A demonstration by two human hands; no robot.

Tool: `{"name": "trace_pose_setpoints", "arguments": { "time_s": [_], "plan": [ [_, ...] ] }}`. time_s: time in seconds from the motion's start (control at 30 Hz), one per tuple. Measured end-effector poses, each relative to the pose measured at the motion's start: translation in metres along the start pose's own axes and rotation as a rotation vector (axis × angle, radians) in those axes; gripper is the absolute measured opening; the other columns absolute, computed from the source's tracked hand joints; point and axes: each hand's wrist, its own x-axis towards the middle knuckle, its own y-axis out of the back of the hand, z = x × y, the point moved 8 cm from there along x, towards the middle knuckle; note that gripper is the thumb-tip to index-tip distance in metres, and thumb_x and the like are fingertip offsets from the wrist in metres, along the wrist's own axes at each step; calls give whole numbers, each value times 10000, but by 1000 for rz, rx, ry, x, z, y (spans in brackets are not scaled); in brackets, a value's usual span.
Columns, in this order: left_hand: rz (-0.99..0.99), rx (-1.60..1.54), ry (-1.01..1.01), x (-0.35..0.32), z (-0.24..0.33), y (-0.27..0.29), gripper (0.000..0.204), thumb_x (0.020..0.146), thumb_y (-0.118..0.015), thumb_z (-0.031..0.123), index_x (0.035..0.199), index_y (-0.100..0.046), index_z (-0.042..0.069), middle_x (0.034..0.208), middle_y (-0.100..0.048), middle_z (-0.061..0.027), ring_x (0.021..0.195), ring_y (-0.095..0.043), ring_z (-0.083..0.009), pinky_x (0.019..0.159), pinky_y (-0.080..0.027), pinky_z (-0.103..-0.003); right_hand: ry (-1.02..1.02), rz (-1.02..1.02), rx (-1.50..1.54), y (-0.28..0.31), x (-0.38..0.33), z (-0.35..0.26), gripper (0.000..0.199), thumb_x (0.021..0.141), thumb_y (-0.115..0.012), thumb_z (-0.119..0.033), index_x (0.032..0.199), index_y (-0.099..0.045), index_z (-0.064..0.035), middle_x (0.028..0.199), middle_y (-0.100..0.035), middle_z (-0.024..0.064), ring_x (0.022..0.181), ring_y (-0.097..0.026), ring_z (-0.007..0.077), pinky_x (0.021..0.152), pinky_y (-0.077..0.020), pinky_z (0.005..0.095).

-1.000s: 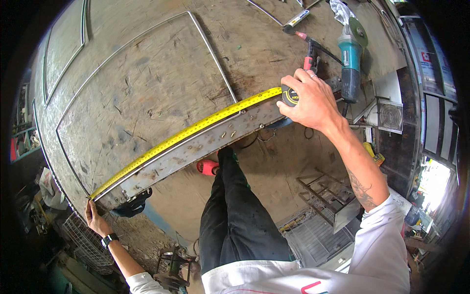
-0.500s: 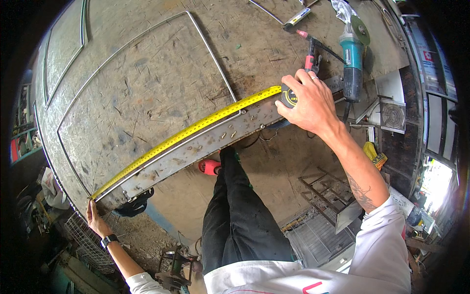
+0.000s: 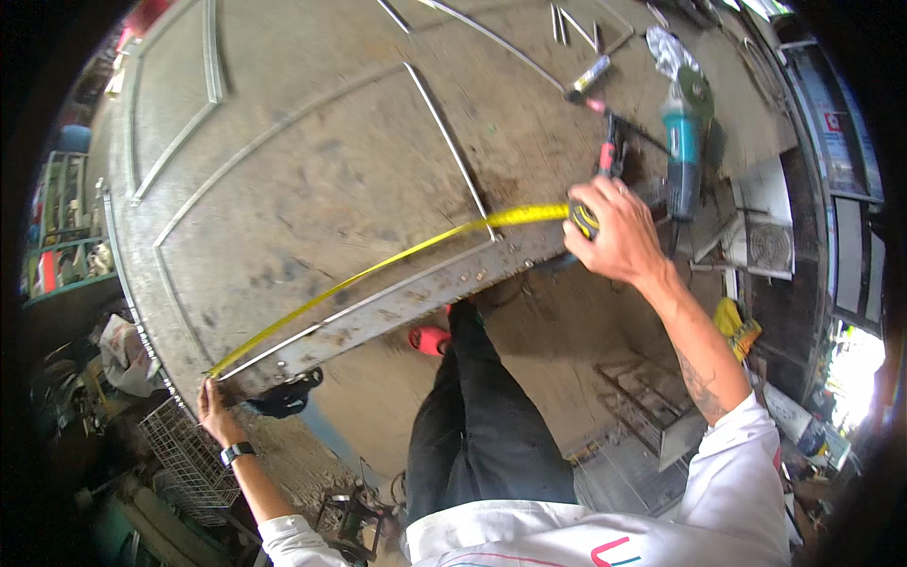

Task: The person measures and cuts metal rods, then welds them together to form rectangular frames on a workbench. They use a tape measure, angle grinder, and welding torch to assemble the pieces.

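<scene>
Now the tape (image 3: pixel 472 227) is tipped nearly edge-on mid-span, no longer face-up, so its scale is harder to read, stretched along the frame's (image 3: pixel 445 142) near side, end pinched by the left hand (image 3: pixel 217 418), case (image 3: pixel 586 219) gripped by the right hand (image 3: pixel 619 229).

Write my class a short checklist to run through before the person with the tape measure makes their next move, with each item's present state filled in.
1. Tape case held in the right hand: ok.
2. Left hand at the far end of the yellow tape blade: ok.
3. Blade lying flat and straight: not ok; it bows and twists along its middle.
4. Blade markings readable: cannot tell; too blurred here.
5. Angle grinder apart from the right hand: ok; it lies beyond it.
6. Grinder disconnected from power: cannot tell; no plug is visible.
</scene>
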Motion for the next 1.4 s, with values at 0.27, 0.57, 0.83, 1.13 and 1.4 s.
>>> {"name": "trace_pose_setpoints", "arguments": {
  "time_s": [0.27, 0.57, 0.83, 1.13, 1.4],
  "plan": [
    [95, -352, 77, -10, 24, 2, 188, 983, -781, 94, 1167, -763, 63, 997, -758, -3, 812, -666, -77, 719, -536, -227, 89, -131, 159, 86, -59, -42, 283, 768, -739, -269, 930, -680, -44, 928, -667, 170, 886, -672, 397, 775, -549, 499],
    [-385, -138, -26, -144, 98, -99, 340, 1001, -760, 302, 1231, -777, 51, 1044, -726, -43, 933, -693, -140, 835, -544, -314, -31, -248, 334, 40, -79, -122, 430, 925, -703, -479, 966, -759, -55, 999, -747, 180, 974, -723, 406, 861, -573, 493],
    [140, 626, -159, -57, 90, -108, 592, 934, -765, 330, 1414, -625, 14, 1360, -594, -240, 1264, -561, -438, 1084, -462, -509, -304, -97, 80, 23, -12, -31, 521, 945, -671, -531, 1002, -724, -16, 1050, -739, 234, 1025, -708, 446, 880, -559, 553],
    [319, 779, -54, -26, 111, -103, 553, 888, -836, 334, 1320, -643, 47, 1343, -604, -241, 1284, -583, -439, 1051, -501, -511, -312, 218, -159, -23, 55, 10, 472, 965, -678, -466, 1174, -593, -50, 1168, -650, 229, 1124, -639, 439, 918, -539, 575],
    [-421, -53, 255, 39, 85, -73, 274, 965, -745, 249, 1144, -686, 50, 682, -576, -1, 564, -566, -185, 542, -478, -329, -395, 106, 82, -45, 62, -4, 493, 993, -665, -405, 1311, -541, -49, 1268, -568, 201, 1135, -627, 451, 899, -530, 584]
  ]
}}
